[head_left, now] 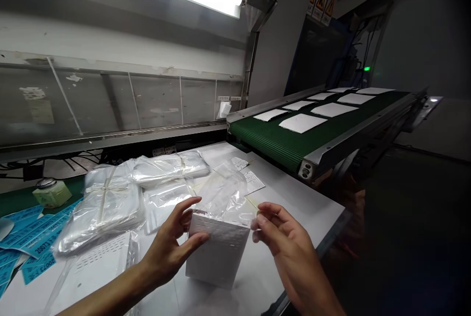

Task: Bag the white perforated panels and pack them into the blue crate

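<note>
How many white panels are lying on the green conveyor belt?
8 white panels lie on the green conveyor belt: four in a left row, four in a right row, both running from near end to far end. More may be hidden at the far end.

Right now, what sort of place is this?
Probably a factory packing station: ribbed green conveyor belt, tied bundles of clear plastic bags, and a slotted white rectangular panel in the left hand.
</note>
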`<state>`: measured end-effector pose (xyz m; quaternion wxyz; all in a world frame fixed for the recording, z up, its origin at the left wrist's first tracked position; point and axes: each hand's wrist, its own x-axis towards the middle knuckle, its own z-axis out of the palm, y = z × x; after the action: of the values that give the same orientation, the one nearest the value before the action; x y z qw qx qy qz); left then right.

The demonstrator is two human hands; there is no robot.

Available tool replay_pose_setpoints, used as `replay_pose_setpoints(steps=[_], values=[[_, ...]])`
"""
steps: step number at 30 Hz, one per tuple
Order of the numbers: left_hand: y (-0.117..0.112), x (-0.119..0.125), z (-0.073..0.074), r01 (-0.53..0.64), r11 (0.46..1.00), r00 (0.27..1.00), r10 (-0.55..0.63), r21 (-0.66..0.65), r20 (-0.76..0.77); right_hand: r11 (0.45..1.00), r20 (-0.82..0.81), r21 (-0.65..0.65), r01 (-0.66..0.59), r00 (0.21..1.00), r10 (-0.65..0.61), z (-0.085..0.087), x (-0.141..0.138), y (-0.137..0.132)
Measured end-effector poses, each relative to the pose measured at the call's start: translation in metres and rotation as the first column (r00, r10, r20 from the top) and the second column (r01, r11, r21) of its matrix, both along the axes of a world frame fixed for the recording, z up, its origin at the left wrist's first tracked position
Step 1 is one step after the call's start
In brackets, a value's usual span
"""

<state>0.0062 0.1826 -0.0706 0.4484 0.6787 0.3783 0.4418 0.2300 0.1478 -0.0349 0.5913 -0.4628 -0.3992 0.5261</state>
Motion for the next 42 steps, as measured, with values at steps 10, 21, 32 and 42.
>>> replay_pose_setpoints(steps=[10,21,32,42], values=[[-0.004,-0.003,-0.004,-0.016,0.997,0.999,0.019,0.078,-0.035,0.989,0.111,-0.117,-0.093,0.988,0.106,0.021,-0.002,-0.006],[-0.006,-0.003,-0.009,-0.005,0.999,1.000,0.005,0.054,0.014,0.993,0.317,0.030,-0.117,0.943,0.102,-0.008,0.006,0.003],[-0.011,-0.001,-0.012,0.098,0.978,0.982,-0.065,-0.183,0.177,0.992,0.387,0.098,-0.076,0.921,0.033,-0.029,-0.006,-0.010],[0.001,-0.002,0.006,0.112,0.980,0.974,-0.075,-0.167,0.212,0.990,0.482,0.078,-0.116,0.874,0.064,-0.053,-0.025,0.008]])
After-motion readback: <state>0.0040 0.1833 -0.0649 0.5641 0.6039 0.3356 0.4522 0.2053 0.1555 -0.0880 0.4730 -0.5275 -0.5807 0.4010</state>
